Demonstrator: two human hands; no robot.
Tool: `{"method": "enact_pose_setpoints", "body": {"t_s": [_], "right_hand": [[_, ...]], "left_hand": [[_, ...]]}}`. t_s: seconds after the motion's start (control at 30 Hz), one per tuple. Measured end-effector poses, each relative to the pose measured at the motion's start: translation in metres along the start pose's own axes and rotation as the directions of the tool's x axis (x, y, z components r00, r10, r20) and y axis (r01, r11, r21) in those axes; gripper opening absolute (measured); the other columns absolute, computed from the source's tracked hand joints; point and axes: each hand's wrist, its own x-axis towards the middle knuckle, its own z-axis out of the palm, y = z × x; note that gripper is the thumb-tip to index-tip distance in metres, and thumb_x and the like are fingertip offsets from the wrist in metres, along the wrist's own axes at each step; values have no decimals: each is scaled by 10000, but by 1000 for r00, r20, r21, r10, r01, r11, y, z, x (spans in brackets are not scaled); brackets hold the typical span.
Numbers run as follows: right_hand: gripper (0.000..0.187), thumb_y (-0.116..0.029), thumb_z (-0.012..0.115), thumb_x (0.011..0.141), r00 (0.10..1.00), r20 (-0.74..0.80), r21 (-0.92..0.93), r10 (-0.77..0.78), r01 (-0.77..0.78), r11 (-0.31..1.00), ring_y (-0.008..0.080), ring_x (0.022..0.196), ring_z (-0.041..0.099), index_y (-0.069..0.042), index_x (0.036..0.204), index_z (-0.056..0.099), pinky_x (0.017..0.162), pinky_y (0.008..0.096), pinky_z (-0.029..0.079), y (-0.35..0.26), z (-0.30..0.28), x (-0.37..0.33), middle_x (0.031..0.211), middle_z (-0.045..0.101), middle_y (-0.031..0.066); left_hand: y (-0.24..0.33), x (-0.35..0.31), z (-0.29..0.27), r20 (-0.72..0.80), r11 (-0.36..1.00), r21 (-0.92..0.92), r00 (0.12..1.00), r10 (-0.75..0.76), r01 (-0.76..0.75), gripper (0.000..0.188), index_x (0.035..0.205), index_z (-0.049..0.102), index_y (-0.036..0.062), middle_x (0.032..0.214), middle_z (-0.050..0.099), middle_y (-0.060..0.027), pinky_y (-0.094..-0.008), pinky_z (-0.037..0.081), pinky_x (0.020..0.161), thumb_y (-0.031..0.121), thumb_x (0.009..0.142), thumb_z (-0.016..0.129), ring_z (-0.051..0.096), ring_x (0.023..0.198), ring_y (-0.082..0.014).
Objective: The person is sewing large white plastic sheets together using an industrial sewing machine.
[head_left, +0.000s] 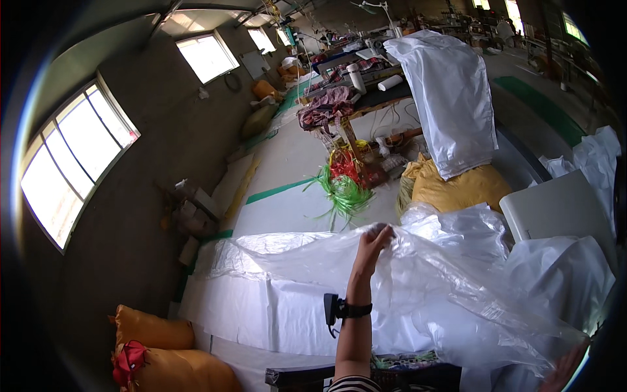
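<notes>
My left hand (373, 247), with a dark strap and a small black device at the wrist, is raised in the middle with its fingers closed on the edge of a clear plastic film (444, 281). From there the film stretches to the lower right, where my right hand (567, 367) grips its other end; that hand is blurred, near the rim and partly behind the film. The film's left part trails over a white sheet (300, 313) that lies spread below and beyond my hands.
White woven sacks (450, 98) hang over a yellow stuffed sack (460, 187). A pale grey panel (555, 212) stands at the right. Green strands (345, 196) dangle from a cluttered worktable (379, 104). Orange sacks (176, 369) sit at the lower left, near a windowed wall (130, 176).
</notes>
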Motion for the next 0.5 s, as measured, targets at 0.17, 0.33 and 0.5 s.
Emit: {"method": "enact_pose_setpoints", "body": {"t_s": [0.17, 0.33, 0.5], "right_hand": [[404, -191, 476, 1000, 983, -182, -234, -7, -36, 972, 35, 515, 305, -21, 1364, 503, 501, 138, 303, 15, -54, 5, 605, 317, -66], [338, -215, 476, 1001, 971, -187, -117, 152, -176, 977, 45, 512, 272, -24, 1263, 573, 500, 171, 248, 4, -20, 6, 576, 251, -74], [362, -218, 468, 1009, 994, 57, 155, 90, -98, 983, 88, 744, 496, -6, 1294, 539, 637, 173, 398, 14, -55, 11, 820, 516, -8]], "left_hand": [[63, 4, 67, -89, 953, -88, 956, 281, -289, 264, 1128, 623, -63, 1010, 655, -22, -224, 463, 819, 150, 973, 610, 570, 926, -74], [90, -11, 78, -173, 835, -96, 835, 522, -542, 223, 1168, 606, -53, 1047, 633, -28, -218, 453, 848, 52, 974, 577, 558, 947, -80], [142, -23, 84, -49, 765, -93, 770, 636, -638, 345, 1269, 547, -45, 1170, 615, -102, -270, 444, 920, 44, 943, 615, 550, 1069, -140]]}}
